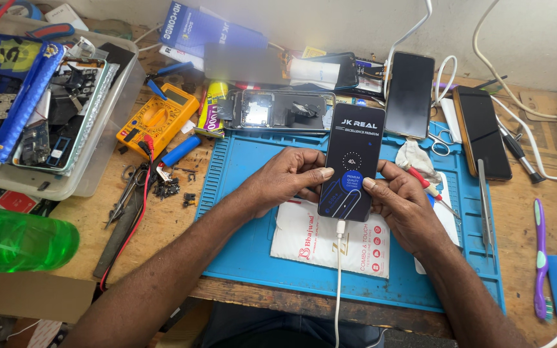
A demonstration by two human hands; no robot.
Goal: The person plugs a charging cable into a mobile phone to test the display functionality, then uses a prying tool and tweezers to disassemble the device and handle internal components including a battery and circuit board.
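Holding phone (353, 161) w/ cable (338, 283), mat (253, 161) centre: L hand (285, 180), R hand (401, 203) fingers closed on sides. Looked thin, stiff, fragile glass; edge grip best.

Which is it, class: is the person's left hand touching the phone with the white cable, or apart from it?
Touching. The head view shows the left hand gripping the phone with its thumb on the left edge.

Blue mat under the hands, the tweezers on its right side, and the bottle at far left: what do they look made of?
Blue mat: likely silicone or rubber, matte, with moulded ridges and compartments. Tweezers: metal, judging by the thin grey shine. Bottle: translucent green plastic, glossy; light passes through it.
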